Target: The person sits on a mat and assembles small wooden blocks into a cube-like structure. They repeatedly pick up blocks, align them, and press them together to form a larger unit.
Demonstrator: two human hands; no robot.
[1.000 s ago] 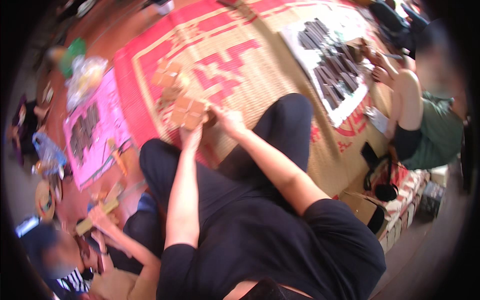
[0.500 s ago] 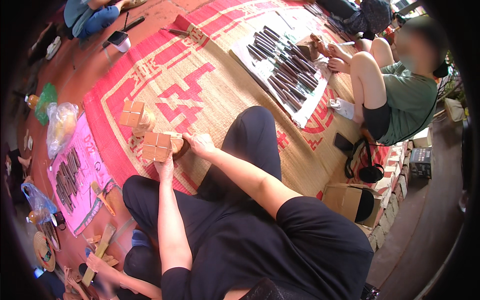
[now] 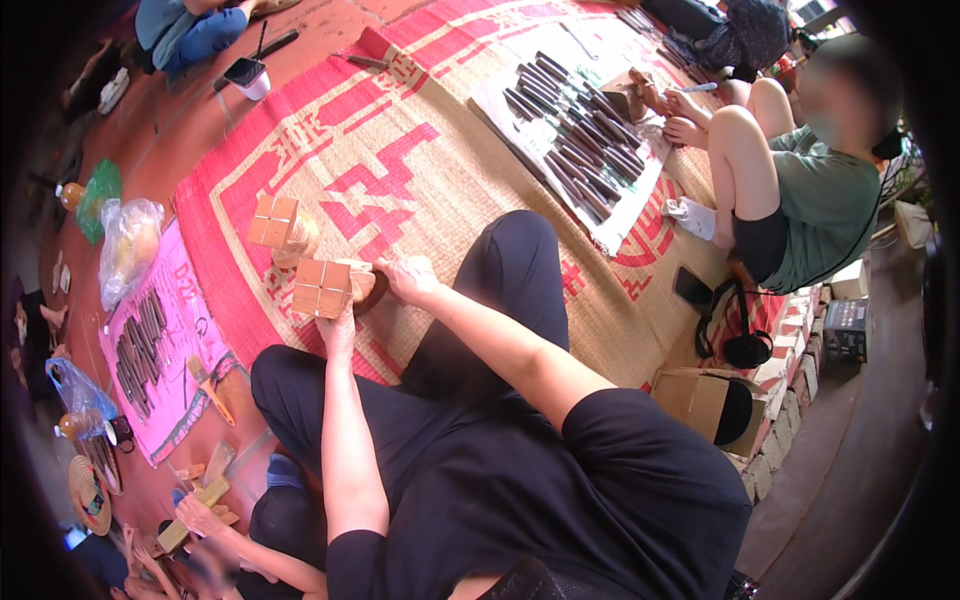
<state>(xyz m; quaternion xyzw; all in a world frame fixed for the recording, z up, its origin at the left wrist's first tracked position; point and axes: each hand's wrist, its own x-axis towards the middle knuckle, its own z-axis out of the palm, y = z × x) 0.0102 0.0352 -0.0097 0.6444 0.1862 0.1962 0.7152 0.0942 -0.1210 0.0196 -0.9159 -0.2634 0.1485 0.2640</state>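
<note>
My left hand [image 3: 338, 328] is closed around a pale wooden piece whose square end block [image 3: 321, 287] faces up, with a white cross of lines over it. Just right of it, my right hand [image 3: 410, 278] has its fingers bent together at the piece's far side. What they grip, if anything, is too small to make out. Between my hands a dark brown curved thing [image 3: 374, 292] shows in part. A second wooden piece with a similar square block [image 3: 273, 221] and a rounded body rests on the woven mat [image 3: 400, 200] beyond my left hand.
Dark-handled tools lie in rows on a white cloth [image 3: 612, 232] at the far right, near a seated person [image 3: 820, 190]. On the left, more tools [image 3: 140, 350] and a brush [image 3: 208, 388] lie around a pink sheet. A cardboard box [image 3: 690, 400] stands right of me.
The view has shifted slightly. My right hand has moved a little farther away beside the wooden piece, which stays in my left hand. At lower left, another person's wooden bar has been lowered.
</note>
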